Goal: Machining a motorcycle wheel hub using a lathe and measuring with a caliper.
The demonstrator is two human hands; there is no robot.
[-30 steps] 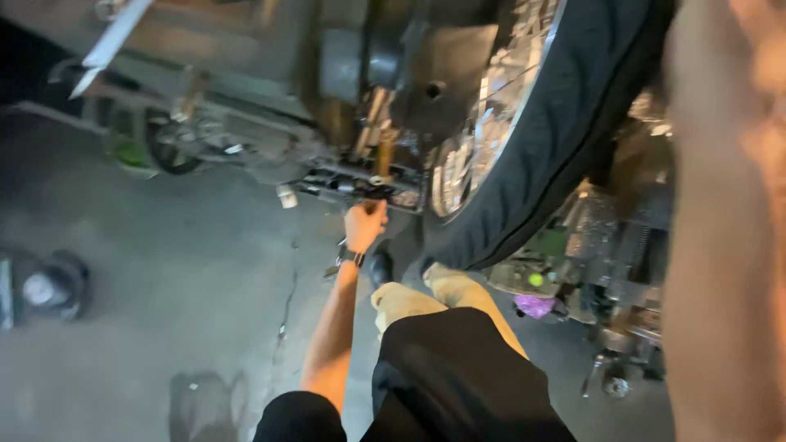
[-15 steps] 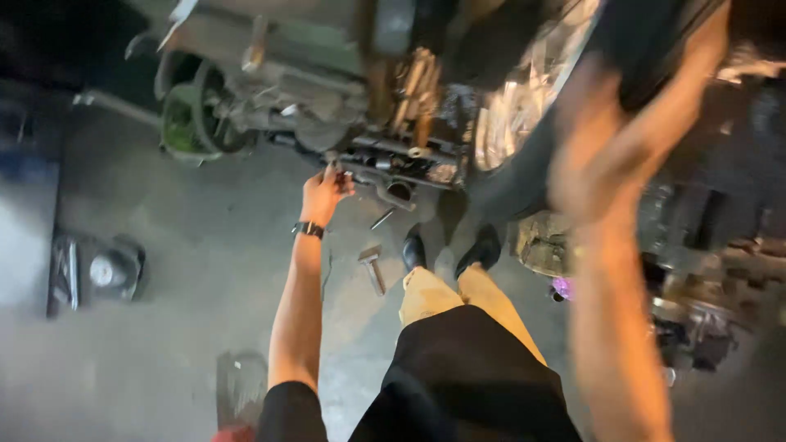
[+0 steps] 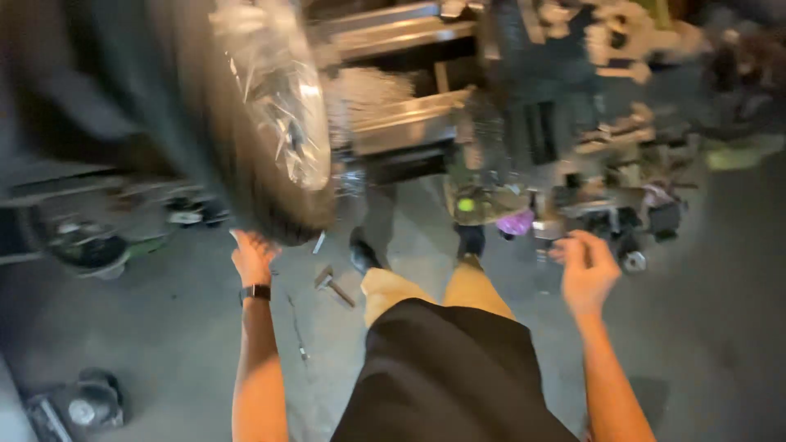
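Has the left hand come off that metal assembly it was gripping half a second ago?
Yes. The left hand has left the assembly and now sits open under the tyre, above the hammer on the floor.

The floor [image 3: 123, 336] is bare grey concrete, worn and stained, and fills the lower half of the frame. A thin crack [image 3: 295, 327] runs down it just left of centre. A small hammer [image 3: 334, 286] lies on the concrete near the middle. In the lower left corner sits a dark round object [image 3: 78, 405] with a pale centre, too blurred to name. Along the top, right of centre, run pale metal beams [image 3: 393, 33], and to the upper right stands a jumble of dark machine parts [image 3: 589, 123], blurred by motion. Light falls unevenly: the middle floor is bright, the right edge and corners dim.
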